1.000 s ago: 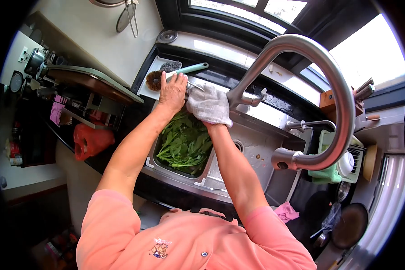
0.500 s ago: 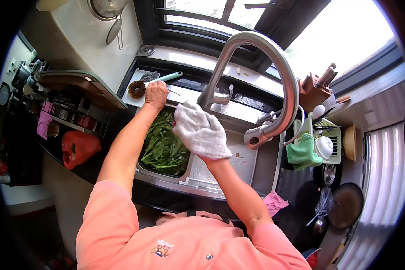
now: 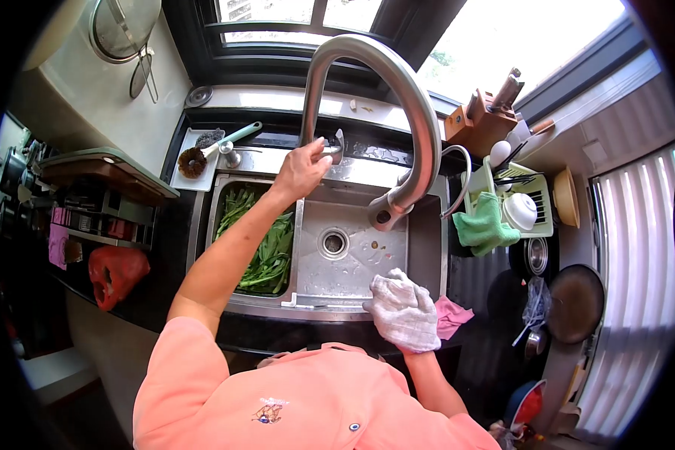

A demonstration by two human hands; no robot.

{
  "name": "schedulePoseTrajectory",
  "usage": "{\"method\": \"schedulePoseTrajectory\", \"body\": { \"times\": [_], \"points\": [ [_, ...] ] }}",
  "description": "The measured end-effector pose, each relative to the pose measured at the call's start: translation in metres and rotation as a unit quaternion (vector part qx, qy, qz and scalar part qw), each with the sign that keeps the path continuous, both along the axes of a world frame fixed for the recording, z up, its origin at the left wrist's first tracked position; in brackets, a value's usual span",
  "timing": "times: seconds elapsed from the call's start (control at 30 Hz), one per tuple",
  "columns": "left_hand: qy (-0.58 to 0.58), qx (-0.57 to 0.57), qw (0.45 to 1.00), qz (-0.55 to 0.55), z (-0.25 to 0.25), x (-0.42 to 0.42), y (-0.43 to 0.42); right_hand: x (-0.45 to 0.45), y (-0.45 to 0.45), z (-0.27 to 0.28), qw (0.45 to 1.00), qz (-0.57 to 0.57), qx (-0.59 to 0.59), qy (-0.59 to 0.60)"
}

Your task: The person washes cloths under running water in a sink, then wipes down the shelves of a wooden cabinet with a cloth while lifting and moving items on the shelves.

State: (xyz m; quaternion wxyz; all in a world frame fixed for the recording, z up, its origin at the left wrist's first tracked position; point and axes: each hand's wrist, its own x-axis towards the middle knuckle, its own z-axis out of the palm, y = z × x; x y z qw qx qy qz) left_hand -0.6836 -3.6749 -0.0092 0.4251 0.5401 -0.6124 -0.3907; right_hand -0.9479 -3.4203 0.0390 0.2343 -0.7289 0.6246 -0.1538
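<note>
My left hand (image 3: 301,172) is at the faucet lever (image 3: 337,144), its fingers closed around the lever's side. Above the right basin arches the metal faucet (image 3: 379,54), and no water shows at its spout. A whitish cloth mitt (image 3: 403,310) covers my right hand (image 3: 405,313) over the sink's front edge; the fingers are hidden inside it. Green leafy vegetables (image 3: 266,255) fill the left basin. The right basin (image 3: 352,274) is wet, with a drain (image 3: 333,243) and small brown bits on its floor.
A white tray (image 3: 178,178) holding a brush (image 3: 193,163) and a scouring pad stands at the back left. To the right are a knife block (image 3: 478,121), a green dish rack (image 3: 545,217), a green cloth (image 3: 485,227) and a pink cloth (image 3: 451,316).
My left hand has moved right, from beside the tray to the faucet lever. My mitt-covered right hand has drawn back from near the faucet to the sink's front edge. The view has shifted.
</note>
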Motion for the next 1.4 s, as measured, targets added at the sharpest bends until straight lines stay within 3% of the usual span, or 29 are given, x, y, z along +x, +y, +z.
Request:
{"method": "schedulePoseTrajectory", "body": {
  "times": [0.03,0.07,0.1,0.13,0.17,0.3,0.33,0.4,0.43,0.47,0.5,0.53,0.57,0.6,0.67,0.73,0.77,0.87,0.93,1.0,1.03,1.07,1.13,1.2,1.27,1.3,1.4],
  "points": [
    [0.078,0.028,0.997,-0.005,-0.011,-0.017,-0.016,0.006,0.002,0.003,0.999,-0.028,-0.017,0.007],
    [0.156,0.056,0.986,-0.01,-0.015,-0.027,-0.026,0.008,-0.001,0.015,0.985,0.048,-0.105,0.13],
    [0.161,0.083,0.982,-0.062,-0.013,-0.031,-0.032,0.01,-0.004,0.027,0.939,0.102,-0.21,0.251],
    [0.165,0.108,0.974,-0.114,-0.01,-0.034,-0.039,0.011,-0.004,0.033,0.913,0.122,-0.255,0.295],
    [0.169,0.131,0.963,-0.165,-0.007,-0.039,-0.043,0.011,-0.004,0.035,0.91,0.128,-0.26,0.297],
    [0.131,0.016,0.987,-0.096,-0.036,-0.054,-0.042,0.01,-0.006,0.036,0.909,0.134,-0.257,0.3],
    [0.127,0.044,0.989,-0.055,-0.044,-0.055,-0.038,0.01,-0.008,0.036,0.908,0.134,-0.255,0.303],
    [0.121,0.098,0.987,0.029,-0.004,-0.06,-0.002,0.008,-0.013,0.035,0.907,0.143,-0.248,0.308],
    [0.138,0.116,0.983,0.014,-0.002,-0.056,0.012,0.007,-0.019,0.031,0.911,0.148,-0.239,0.302],
    [0.162,0.159,0.974,-0.009,-0.009,-0.057,0.027,0.006,-0.025,0.027,0.926,0.149,-0.214,0.273],
    [0.185,0.203,0.961,-0.031,-0.018,-0.058,0.045,0.006,-0.034,0.011,0.983,0.124,-0.105,0.088],
    [0.183,0.293,0.934,-0.095,-0.027,-0.059,0.062,0.006,-0.044,-0.004,0.982,0.069,0.009,-0.173],
    [0.217,0.405,0.872,-0.17,-0.039,-0.053,0.074,0.006,-0.053,-0.018,0.928,-0.003,0.079,-0.364],
    [0.316,0.508,0.78,-0.183,-0.044,-0.053,0.084,-0.001,-0.079,-0.038,0.856,-0.066,0.23,-0.458],
    [0.402,0.491,0.734,-0.242,-0.067,-0.061,0.1,-0.014,-0.117,-0.082,0.612,-0.183,0.496,-0.588],
    [0.256,0.442,0.848,-0.137,-0.139,-0.076,0.105,-0.009,-0.134,-0.124,0.639,-0.094,0.46,-0.609],
    [0.297,0.482,0.823,-0.042,-0.151,-0.082,0.103,-0.008,-0.143,-0.145,0.651,-0.046,0.442,-0.615],
    [0.496,0.459,0.728,0.115,-0.158,-0.091,0.114,-0.018,-0.16,-0.231,0.612,-0.143,0.451,-0.633],
    [0.557,0.433,0.695,0.136,-0.171,-0.093,0.116,-0.025,-0.161,-0.286,0.581,-0.213,0.456,-0.64],
    [0.588,0.417,0.67,0.179,-0.162,-0.097,0.115,-0.021,-0.161,-0.291,0.548,-0.282,0.457,-0.642],
    [0.63,0.41,0.642,0.149,-0.194,-0.097,0.113,-0.026,-0.157,-0.291,0.476,-0.481,0.433,-0.595],
    [0.647,0.41,0.625,0.15,-0.202,-0.096,0.11,-0.028,-0.16,-0.293,0.414,-0.5,0.417,-0.636],
    [0.68,0.406,0.591,0.153,-0.212,-0.094,0.105,-0.014,-0.153,-0.266,0.541,-0.454,0.395,-0.588],
    [0.665,0.434,0.591,0.139,-0.214,-0.098,0.102,-0.007,-0.154,-0.338,0.419,-0.288,0.424,-0.749],
    [0.646,0.46,0.593,0.139,-0.234,-0.105,0.104,0.012,-0.153,-0.366,0.452,-0.223,0.382,-0.775],
    [0.636,0.448,0.618,0.118,-0.238,-0.104,0.106,0.029,-0.156,-0.357,0.551,-0.243,0.331,-0.727],
    [0.642,0.435,0.621,0.112,-0.227,-0.092,0.109,0.043,-0.175,-0.324,0.652,-0.284,0.305,-0.633]
  ]
}}
